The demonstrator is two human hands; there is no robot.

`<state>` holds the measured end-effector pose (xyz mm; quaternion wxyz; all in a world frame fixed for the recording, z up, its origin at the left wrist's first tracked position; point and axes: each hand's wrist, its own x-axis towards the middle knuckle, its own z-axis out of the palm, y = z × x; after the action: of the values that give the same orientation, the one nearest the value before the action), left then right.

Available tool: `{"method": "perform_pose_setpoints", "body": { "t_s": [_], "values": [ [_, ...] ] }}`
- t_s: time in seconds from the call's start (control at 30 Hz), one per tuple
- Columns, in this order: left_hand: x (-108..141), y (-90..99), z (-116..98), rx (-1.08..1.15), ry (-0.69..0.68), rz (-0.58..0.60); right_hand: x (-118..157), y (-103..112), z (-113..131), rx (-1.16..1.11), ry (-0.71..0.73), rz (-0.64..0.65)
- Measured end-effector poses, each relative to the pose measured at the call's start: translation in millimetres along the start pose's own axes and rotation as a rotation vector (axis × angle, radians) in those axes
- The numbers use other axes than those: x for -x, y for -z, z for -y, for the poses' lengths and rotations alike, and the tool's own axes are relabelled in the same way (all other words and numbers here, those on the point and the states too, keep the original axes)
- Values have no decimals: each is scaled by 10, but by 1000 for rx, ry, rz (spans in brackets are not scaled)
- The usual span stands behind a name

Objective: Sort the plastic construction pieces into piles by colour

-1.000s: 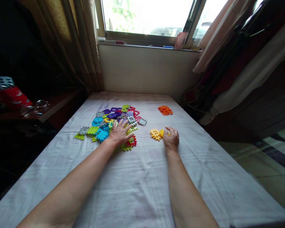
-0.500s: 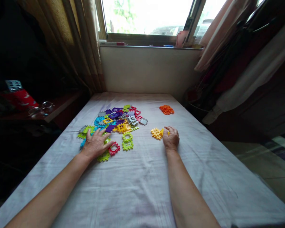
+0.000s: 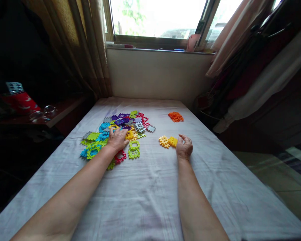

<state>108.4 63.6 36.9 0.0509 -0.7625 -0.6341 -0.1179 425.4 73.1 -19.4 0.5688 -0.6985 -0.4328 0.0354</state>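
Observation:
My left hand (image 3: pixel 118 139) is over the heap of plastic gear-edged square pieces, fingers spread and pointing forward. Its fingertips are close to yellow pieces (image 3: pixel 130 135) in the middle of the heap; whether they touch is hard to see. Blue pieces (image 3: pixel 104 127), lime green pieces (image 3: pixel 134 149) and a red frame piece (image 3: pixel 120 156) lie around it. My right hand (image 3: pixel 184 148) rests on the sheet at the right, fingers curled inward, its palm side hidden. Right beside its thumb lies a yellow piece (image 3: pixel 173 141), with a paler yellow piece (image 3: pixel 164 142) to the left.
An orange pile of pieces (image 3: pixel 176 116) lies farther back on the white sheet (image 3: pixel 145 194). Purple pieces (image 3: pixel 120 119) and grey pieces (image 3: pixel 139 126) fill the heap's far side. A dark side table (image 3: pixel 65 112) stands left; clothes (image 3: pixel 240 97) hang at the right.
My left hand has moved forward and right, from the green pieces to the yellow ones in the heap. My right hand has shifted slightly right, uncovering more of the yellow piece.

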Motion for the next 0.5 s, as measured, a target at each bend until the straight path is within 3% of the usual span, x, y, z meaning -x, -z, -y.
{"method": "perform_pose_setpoints", "body": {
  "t_s": [0.27,0.5],
  "values": [
    [9,20,-148,28,-41,-45,-77,-4,23,-52,-113,-63],
    [-54,61,-836,125,-126,2,-58,-35,0,-132,-112,-86]
  ]
}}
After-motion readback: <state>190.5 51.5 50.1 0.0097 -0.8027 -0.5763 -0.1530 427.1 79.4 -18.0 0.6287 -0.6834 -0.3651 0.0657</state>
